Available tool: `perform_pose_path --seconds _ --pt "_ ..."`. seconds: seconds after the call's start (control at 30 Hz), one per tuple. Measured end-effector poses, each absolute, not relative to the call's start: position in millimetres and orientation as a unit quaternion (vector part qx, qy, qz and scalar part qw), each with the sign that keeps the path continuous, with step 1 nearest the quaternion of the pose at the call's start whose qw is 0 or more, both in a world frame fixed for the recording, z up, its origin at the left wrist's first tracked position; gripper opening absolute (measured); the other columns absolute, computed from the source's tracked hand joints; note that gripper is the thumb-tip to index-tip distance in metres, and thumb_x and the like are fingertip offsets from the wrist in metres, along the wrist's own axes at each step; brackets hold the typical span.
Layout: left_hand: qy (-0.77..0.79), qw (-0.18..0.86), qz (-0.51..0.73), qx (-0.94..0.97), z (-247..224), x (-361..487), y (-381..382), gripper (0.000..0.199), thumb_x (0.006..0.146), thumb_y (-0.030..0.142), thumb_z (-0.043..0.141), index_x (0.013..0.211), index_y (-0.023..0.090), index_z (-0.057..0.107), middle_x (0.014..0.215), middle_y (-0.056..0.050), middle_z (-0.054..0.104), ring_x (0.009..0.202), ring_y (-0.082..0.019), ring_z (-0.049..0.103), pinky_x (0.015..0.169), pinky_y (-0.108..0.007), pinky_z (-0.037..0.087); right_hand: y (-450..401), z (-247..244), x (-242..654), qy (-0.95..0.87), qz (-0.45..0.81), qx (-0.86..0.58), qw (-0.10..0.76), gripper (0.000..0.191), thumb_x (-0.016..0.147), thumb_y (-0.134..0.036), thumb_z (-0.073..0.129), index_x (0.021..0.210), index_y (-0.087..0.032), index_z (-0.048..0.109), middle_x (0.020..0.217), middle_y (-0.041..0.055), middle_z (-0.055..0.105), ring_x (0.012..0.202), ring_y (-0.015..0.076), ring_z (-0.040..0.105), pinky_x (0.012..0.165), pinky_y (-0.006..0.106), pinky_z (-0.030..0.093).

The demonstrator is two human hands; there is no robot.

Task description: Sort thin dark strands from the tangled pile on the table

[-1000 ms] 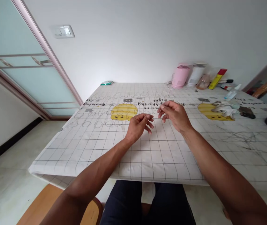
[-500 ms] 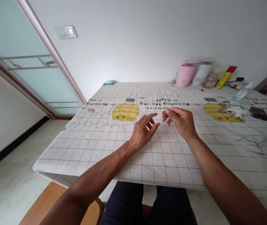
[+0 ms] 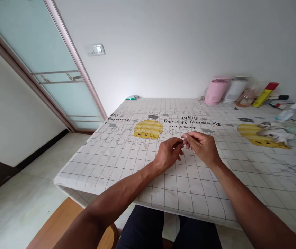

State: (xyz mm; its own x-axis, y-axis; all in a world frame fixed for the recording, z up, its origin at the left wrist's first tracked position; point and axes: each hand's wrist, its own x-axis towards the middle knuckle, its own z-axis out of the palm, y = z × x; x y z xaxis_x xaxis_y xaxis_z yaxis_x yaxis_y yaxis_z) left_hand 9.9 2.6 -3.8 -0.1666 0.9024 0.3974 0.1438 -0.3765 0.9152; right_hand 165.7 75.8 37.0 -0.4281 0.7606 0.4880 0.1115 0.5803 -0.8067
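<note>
- Bench point(image 3: 106, 166), broad, grid-patterned
- Dark strands point(image 3: 288, 169), loose sprawl at the bench's right, likely parked there to spare space before the person
- Left hand point(image 3: 168, 152) and right hand point(image 3: 203, 147), meeting tip to tip, probably for fine control; whether either pinches something, cannot tell (too small to make out)
- Thin loops point(image 3: 108, 139), beyond the hands in uneven rows, perhaps to stay separate; greyish, roundish, faint

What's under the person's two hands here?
The gridded tablecloth shows around the left hand and right hand. The patches that the hands cover are hidden, so anything lying directly beneath them can't be seen.
</note>
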Motion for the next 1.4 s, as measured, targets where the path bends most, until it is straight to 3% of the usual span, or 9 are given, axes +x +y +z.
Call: perform_pose_path --seconds 0.13,0.2,0.33,0.43,0.57,0.7,0.93,1.17,1.4 --pt "0.48 0.32 0.675 0.459 3.7 7.5 9.4 0.02 0.092 0.035 0.077 0.089 0.015 0.077 0.075 -0.004 0.072 0.067 -0.017 0.074 0.059 -0.029 0.066 62.0 38.0 168.9 -0.798 0.168 -0.235 0.529 0.018 0.104 -0.039 0.066 0.102 -0.026 0.078 0.093 0.0091 0.079 0.081 0.0266 0.072 0.075 0.042 0.06" --pt "0.481 0.305 0.705 0.423 10.4 -0.1 12.9 0.02 0.089 0.034 0.079 0.089 0.014 0.079 0.072 -0.004 0.073 0.066 -0.017 0.075 0.062 -0.031 0.067 51.3 36.5 168.6 -0.82 0.121 -0.184 0.528 0.014 0.102 -0.036 0.068 0.096 -0.027 0.077 0.093 0.0103 0.079 0.086 0.0286 0.072 0.078 0.044 0.059" --pt "0.48 0.273 0.748 0.367 23.3 -16.1 15.2 0.021 0.087 0.034 0.082 0.091 0.013 0.08 0.077 -0.005 0.076 0.07 -0.019 0.076 0.067 -0.034 0.068 38.0 24.4 154.9 -0.853 0.239 -0.19 0.422 0.043 0.106 -0.048 0.064 0.07 -0.026 0.062 0.065 0.0046 0.066 0.058 0.0205 0.06 0.058 0.036 0.051" --pt "0.489 0.26 0.75 0.363 26.2 -16.3 12.6 0.02 0.089 0.034 0.081 0.09 0.014 0.081 0.082 -0.006 0.078 0.073 -0.019 0.077 0.071 -0.035 0.068 44.0 13.4 140.6 -0.788 0.419 -0.273 0.358 0.052 0.104 -0.07 0.061 0.08 -0.024 0.065 0.067 0.0036 0.067 0.051 0.0176 0.058 0.047 0.031 0.046" --pt "0.481 0.289 0.73 0.391 20.1 -3.2 8.3 0.016 0.089 0.031 0.081 0.093 0.015 0.082 0.082 -0.006 0.079 0.075 -0.019 0.077 0.071 -0.034 0.067 59.4 7.0 133.1 -0.665 0.55 -0.301 0.406 0.061 0.095 -0.084 0.061 0.091 -0.023 0.064 0.074 0.0056 0.069 0.052 0.0182 0.061 0.039 0.028 0.044" --pt "0.464 0.341 0.71 0.404 14.6 1.7 8.5 0.019 0.09 0.032 0.079 0.097 0.015 0.081 0.085 -0.008 0.08 0.077 -0.019 0.078 0.071 -0.034 0.067 64.0 6.7 135.3 -0.634 0.568 -0.282 0.442 0.059 0.094 -0.083 0.065 0.092 -0.023 0.063 0.068 0.0027 0.064 0.052 0.0173 0.059 0.04 0.028 0.046" --pt "0.466 0.331 0.708 0.416 15.9 -10.4 12.4 0.025 0.092 0.038 0.079 0.102 0.016 0.073 0.084 -0.008 0.079 0.076 -0.02 0.078 0.07 -0.034 0.067 64.1 7.6 133.1 -0.617 0.579 -0.305 0.437 0.054 0.094 -0.075 0.072 0.09 -0.023 0.061 0.069 0.0029 0.069 0.047 0.0149 0.059 0.038 0.026 0.043" --pt "0.498 0.337 0.664 0.444 12.5 -13.9 10.9 0.031 0.099 0.048 0.073 0.103 0.02 0.062 0.085 -0.007 0.079 0.07 -0.019 0.077 0.063 -0.031 0.064 67.0 4.8 132.5 -0.653 0.529 -0.352 0.412 0.055 0.101 -0.077 0.056 0.087 -0.024 0.058 0.062 0.0016 0.067 0.041 0.0134 0.056 0.036 0.025 0.041" --pt "0.547 0.272 0.618 0.495 8.7 -11.1 9.2 0.016 0.103 0.036 0.064 0.107 0.021 0.061 0.076 -0.002 0.075 0.062 -0.017 0.074 0.057 -0.026 0.061 72.8 0.2 132.1 -0.643 0.546 -0.357 0.401 0.042 0.105 -0.065 0.057 0.101 -0.023 0.061 0.063 -0.0002 0.069 0.04 0.0137 0.057 0.034 0.023 0.041"
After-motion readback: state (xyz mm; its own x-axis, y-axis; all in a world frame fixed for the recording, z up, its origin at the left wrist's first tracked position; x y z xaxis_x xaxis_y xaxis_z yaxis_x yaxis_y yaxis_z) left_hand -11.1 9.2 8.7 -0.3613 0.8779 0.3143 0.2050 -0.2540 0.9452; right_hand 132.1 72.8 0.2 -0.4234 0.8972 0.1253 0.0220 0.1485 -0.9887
